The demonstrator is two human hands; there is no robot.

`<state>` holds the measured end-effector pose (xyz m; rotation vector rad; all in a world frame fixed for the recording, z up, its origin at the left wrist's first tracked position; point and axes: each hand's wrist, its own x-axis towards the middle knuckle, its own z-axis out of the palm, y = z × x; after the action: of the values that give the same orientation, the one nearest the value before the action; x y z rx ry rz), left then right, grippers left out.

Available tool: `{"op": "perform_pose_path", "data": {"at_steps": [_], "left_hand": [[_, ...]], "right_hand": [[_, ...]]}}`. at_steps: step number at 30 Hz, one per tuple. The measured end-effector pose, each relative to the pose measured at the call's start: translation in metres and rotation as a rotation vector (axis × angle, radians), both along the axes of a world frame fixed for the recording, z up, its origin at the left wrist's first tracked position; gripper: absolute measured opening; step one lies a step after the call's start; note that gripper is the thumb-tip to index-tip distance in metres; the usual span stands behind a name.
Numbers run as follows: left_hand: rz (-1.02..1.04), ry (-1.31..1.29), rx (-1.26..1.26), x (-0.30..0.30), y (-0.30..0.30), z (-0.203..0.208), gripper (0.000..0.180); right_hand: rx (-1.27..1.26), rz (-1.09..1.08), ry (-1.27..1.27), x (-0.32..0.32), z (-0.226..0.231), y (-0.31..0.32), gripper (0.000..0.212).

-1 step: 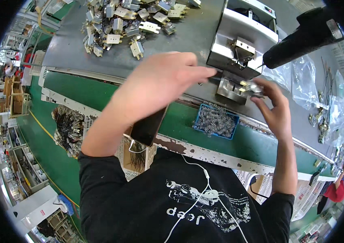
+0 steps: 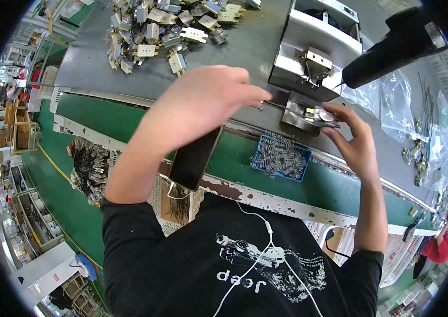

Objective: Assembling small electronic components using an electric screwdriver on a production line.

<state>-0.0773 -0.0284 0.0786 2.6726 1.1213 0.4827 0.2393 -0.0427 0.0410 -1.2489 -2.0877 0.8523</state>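
My right hand (image 2: 357,138) grips a small metal assembly (image 2: 325,115) with a rounded silver part between thumb and fingers. The assembly lies on or against the top of a steel block fixture (image 2: 299,120); the exact contact is hidden. To the left of the block, my left hand (image 2: 214,98) is closed in a pinch, its fingers pointing right. A thin rod-like piece (image 2: 275,104) appears to run from its fingertips toward the block. Just below the block sits a blue tray (image 2: 256,166) of small coil springs (image 2: 283,156).
A metal bench machine (image 2: 308,39) stands behind the block, with a black powered screwdriver (image 2: 393,55) hanging at its right. Several metal switch-like assemblies (image 2: 152,33) are heaped at the far left. A phone (image 2: 192,164) lies below my left forearm. Plastic bags (image 2: 397,108) lie at right.
My right hand has brought the metal assembly slightly left, onto or against the steel block. The left hand has shifted a little left, away from the block.
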Motion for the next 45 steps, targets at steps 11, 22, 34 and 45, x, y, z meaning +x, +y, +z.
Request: {"op": "perform_pose_path", "data": {"at_steps": [11,22,34,45], "left_hand": [[0.002,-0.068,-0.085,0.027,0.014,-0.042,0.018],[-0.051,-0.245,-0.008,0.058,0.018,-0.081,0.029],[-0.069,-0.42,-0.006,0.077,0.02,-0.105,0.028],[-0.106,-0.366,0.023,0.077,0.025,-0.097,0.025]], "right_hand": [[0.378,-0.076,-0.346,-0.022,-0.034,-0.002,0.04],[0.334,-0.096,-0.263,-0.022,-0.02,-0.004,0.038],[0.334,-0.063,0.554,-0.008,0.063,0.081,0.04],[0.317,-0.096,0.492,0.033,0.075,0.037,0.047]]}}
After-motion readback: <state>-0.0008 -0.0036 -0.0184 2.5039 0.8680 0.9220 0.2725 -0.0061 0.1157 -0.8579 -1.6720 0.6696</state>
